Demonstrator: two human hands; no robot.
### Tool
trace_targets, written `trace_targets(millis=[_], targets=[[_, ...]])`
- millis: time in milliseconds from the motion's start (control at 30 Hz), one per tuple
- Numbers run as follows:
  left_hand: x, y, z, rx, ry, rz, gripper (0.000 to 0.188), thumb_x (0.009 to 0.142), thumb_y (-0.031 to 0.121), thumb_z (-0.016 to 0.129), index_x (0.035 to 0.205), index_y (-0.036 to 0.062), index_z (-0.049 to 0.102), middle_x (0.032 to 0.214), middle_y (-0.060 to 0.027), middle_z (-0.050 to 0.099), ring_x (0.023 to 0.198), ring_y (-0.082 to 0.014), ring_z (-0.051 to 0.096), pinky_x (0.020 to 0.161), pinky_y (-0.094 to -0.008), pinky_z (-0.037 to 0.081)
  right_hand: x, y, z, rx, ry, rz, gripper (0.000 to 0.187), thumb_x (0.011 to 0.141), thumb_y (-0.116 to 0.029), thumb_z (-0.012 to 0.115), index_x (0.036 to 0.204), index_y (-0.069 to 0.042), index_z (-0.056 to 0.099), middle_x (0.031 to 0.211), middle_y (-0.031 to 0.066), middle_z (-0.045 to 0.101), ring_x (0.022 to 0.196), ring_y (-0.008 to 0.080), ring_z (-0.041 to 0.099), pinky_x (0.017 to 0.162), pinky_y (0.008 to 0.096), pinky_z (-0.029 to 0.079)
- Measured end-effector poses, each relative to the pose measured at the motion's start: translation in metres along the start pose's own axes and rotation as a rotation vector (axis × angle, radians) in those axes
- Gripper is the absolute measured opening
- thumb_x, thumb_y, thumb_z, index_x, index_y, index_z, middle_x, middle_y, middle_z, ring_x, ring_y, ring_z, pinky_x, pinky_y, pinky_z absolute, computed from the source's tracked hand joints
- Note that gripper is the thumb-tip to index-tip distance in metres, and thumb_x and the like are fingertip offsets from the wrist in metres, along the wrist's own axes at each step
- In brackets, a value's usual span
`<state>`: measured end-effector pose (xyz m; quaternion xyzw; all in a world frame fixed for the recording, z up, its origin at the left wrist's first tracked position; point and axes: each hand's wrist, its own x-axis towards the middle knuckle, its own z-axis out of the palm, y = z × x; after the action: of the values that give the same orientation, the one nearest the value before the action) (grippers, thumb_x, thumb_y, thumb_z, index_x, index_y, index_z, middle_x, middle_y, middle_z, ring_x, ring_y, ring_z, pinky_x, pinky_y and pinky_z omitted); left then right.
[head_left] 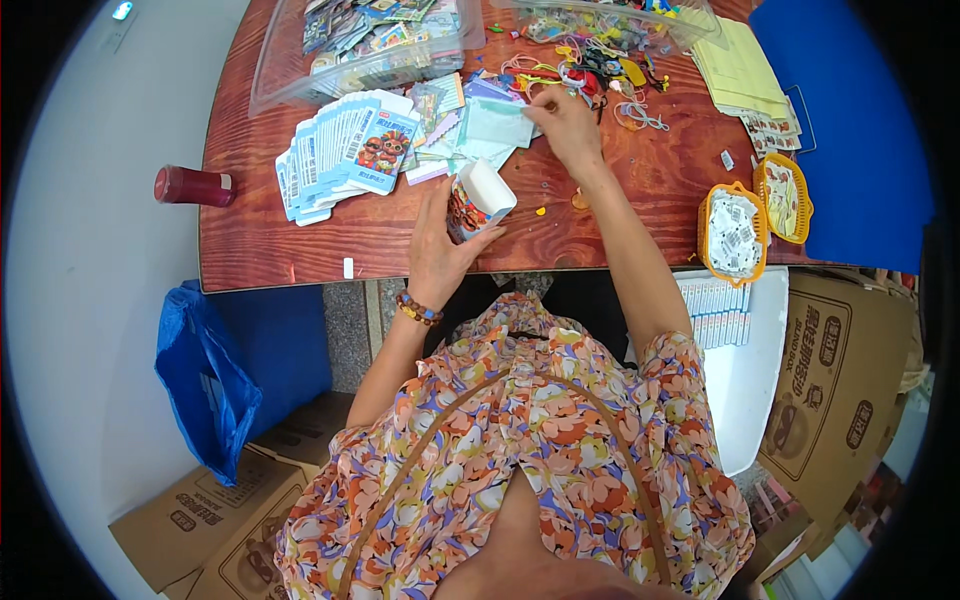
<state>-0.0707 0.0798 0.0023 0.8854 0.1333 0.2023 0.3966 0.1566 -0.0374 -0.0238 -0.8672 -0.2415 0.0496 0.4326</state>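
My left hand [440,245] is closed round a small printed cardboard box [468,212], holding it tilted over the front of the table with its white open top facing up and to the right. Farther off, my right hand [568,132] pinches the right edge of a pale green packet [495,125], which lies over a pile of coloured cards and paper pieces. To the left of that pile, flat blue-and-white printed boxes [335,150] lie fanned out on the table. Small charms and cords [630,75] are scattered beyond my right hand.
A clear bin of cards [365,75] and another clear bin of small trinkets [600,25] stand at the back. Yellow envelopes [735,75] lie back right, near orange baskets [733,235] of small packets. A dark red bottle [193,186] lies at the left edge. Cartons [835,370] flank me.
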Motion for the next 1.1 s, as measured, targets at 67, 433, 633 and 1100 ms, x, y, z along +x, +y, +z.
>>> trace_targets(millis=[67,433,633,1100], targets=[[0.002,0.001,0.001,0.005,-0.014,-0.006,0.083,0.071,0.032,0.087,0.137,0.0001,0.047,0.118,-0.0195,0.058,0.107,-0.0356,0.060,0.087,-0.0436,0.051,0.003,0.016,-0.009,0.465,-0.005,0.046,0.012,0.088,-0.015,0.072,0.091,-0.005,0.066,0.079,0.0015,0.066,0.069,0.0103,0.061,0.061,0.0254,0.048],[0.017,0.013,0.010,0.168,-0.065,0.107,0.085,0.070,0.028,0.087,0.139,-0.0018,0.047,0.120,-0.0195,0.057,0.109,-0.0363,0.058,0.090,-0.0451,0.049,-0.070,-0.061,-0.113,0.344,-0.255,-0.092,0.009,0.089,-0.007,0.069,0.086,-0.002,0.063,0.071,-0.0048,0.058,0.060,0.0009,0.048,0.053,0.0192,0.038],[0.016,0.025,0.012,0.220,-0.097,0.250,0.090,0.071,0.027,0.086,0.144,0.0003,0.041,0.121,-0.0190,0.057,0.110,-0.0360,0.057,0.090,-0.0444,0.049,-0.073,-0.075,-0.116,0.064,-0.367,-0.085,0.010,0.091,-0.009,0.065,0.087,-0.001,0.061,0.062,0.0003,0.057,0.053,0.0053,0.051,0.050,0.0223,0.041],[0.018,0.022,0.017,0.196,-0.041,0.200,0.079,0.071,0.027,0.086,0.133,-0.0018,0.047,0.122,-0.0219,0.058,0.111,-0.0389,0.058,0.091,-0.0448,0.050,-0.094,-0.066,-0.096,0.110,-0.177,-0.075,0.025,0.094,-0.016,0.062,0.113,0.000,0.066,0.084,0.0132,0.071,0.064,0.0194,0.069,0.060,0.0299,0.052]])
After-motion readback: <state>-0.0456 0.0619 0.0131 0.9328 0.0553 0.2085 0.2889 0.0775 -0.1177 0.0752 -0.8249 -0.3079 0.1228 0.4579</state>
